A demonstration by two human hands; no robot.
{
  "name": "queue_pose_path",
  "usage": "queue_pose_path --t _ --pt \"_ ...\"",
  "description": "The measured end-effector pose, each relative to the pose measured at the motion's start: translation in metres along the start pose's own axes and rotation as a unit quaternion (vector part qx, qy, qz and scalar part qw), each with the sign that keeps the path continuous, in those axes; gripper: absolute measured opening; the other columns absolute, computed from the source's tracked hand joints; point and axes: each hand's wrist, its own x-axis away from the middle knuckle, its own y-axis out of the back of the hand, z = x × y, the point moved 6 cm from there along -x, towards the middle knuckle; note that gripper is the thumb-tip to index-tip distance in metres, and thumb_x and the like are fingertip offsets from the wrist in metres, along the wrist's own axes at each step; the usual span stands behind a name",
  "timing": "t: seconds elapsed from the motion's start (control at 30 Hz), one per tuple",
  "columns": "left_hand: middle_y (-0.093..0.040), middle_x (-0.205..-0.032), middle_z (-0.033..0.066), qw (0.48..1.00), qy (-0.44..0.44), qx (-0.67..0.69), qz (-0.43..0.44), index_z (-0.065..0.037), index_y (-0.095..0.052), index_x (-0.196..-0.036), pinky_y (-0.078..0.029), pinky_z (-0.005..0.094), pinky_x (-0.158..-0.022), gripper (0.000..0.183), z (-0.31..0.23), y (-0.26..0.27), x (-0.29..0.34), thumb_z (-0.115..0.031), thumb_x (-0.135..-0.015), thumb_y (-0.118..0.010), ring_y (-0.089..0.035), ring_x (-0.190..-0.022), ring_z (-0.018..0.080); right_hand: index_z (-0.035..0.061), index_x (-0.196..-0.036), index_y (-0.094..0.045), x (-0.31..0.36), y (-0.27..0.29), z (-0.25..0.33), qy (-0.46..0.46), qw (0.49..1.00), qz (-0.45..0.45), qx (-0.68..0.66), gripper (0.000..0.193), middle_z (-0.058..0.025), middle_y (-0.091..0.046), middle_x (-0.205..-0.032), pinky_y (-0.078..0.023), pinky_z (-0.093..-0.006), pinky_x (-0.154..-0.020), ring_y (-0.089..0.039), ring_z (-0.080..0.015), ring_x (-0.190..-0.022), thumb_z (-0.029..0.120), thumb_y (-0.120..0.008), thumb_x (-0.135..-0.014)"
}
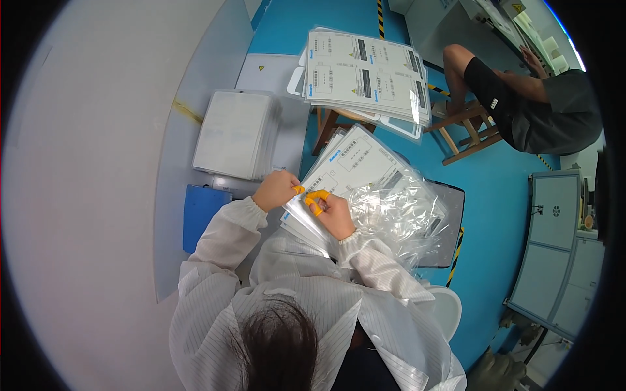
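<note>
A stack of white printed sheets (355,159) with glossy surfaces lies tilted in front of me. At its left edge my left hand (275,189) is closed in a pinch on the top sheet, a yellow finger cot on its fingertip. Just to the right, over the near part of the same sheet, my right hand (334,215) curls its yellow-cotted fingers together; anything thin between them is too small to make out. Crumpled clear plastic film (398,212) is heaped over the right side of the stack, beside my right wrist.
Beyond is another pile of printed sheets (365,75) above a wooden stool (329,127). To the left stand a stack of white plastic-like panels (231,133) and a blue box (203,215). A seated person (521,111) works at the far right. Grey cabinets (554,241) stand at right.
</note>
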Motion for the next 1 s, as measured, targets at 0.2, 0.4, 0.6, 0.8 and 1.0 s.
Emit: queue_pose_path --t 0.2,0.4,0.6,0.8,1.0 --pt "-0.063 -0.084 0.0199 0.997 -0.03 -0.042 -0.058 0.004 -0.061 -0.095 -0.049 0.0319 -0.07 0.028 0.001 -0.005 0.002 -0.007 -0.07 -0.059 -0.063 -0.074 0.0275 -0.0004 -0.084 -0.062 0.001 -0.003 -0.021 0.002 1.0 -0.02 0.005 0.018 -0.0123 -0.053 -0.057 -0.041 -0.0313 -0.048 -0.05 -0.0227 -0.048 0.014 -0.065 -0.073" --pt "-0.064 -0.084 0.0191 0.997 -0.014 -0.035 -0.064 0.004 -0.061 -0.095 -0.049 0.0317 -0.07 0.028 0.002 0.004 0.008 -0.007 -0.069 -0.058 -0.063 -0.074 0.0269 -0.001 -0.084 -0.063 0.0 -0.004 -0.022 -0.004 1.0 -0.02 -0.003 0.018 -0.0133 -0.056 -0.059 -0.042 -0.0307 -0.049 -0.053 -0.0225 -0.049 0.014 -0.064 -0.074" --pt "-0.064 -0.086 0.0181 0.999 -0.003 -0.032 0.02 0.004 -0.062 -0.095 -0.049 0.0318 -0.07 0.027 0.005 0.002 0.016 -0.007 -0.07 -0.057 -0.063 -0.076 0.0279 -0.0007 -0.086 -0.063 0.0 -0.005 -0.027 0.007 1.0 -0.014 -0.009 0.018 -0.0146 -0.056 -0.061 -0.043 -0.0305 -0.049 -0.053 -0.0233 -0.05 0.013 -0.064 -0.074" --pt "-0.063 -0.086 0.0199 0.997 -0.01 -0.075 -0.013 0.002 -0.063 -0.094 -0.048 0.0334 -0.071 0.027 0.02 -0.007 0.017 -0.008 -0.07 -0.056 -0.062 -0.076 0.0306 -0.0018 -0.085 -0.063 0.001 -0.005 -0.028 -0.003 1.0 -0.017 -0.016 0.018 -0.0158 -0.057 -0.062 -0.043 -0.0305 -0.049 -0.054 -0.0237 -0.05 0.012 -0.063 -0.074" --pt "-0.064 -0.079 0.0181 0.999 -0.01 -0.03 -0.012 0.003 -0.063 -0.093 -0.048 0.0302 -0.064 0.027 0.003 0.006 0.018 -0.008 -0.069 -0.056 -0.062 -0.068 0.0256 -0.0014 -0.086 -0.062 0.001 -0.003 -0.025 -0.01 1.0 -0.014 -0.012 0.02 -0.0147 -0.057 -0.061 -0.043 -0.031 -0.049 -0.056 -0.0245 -0.052 0.014 -0.064 -0.073"
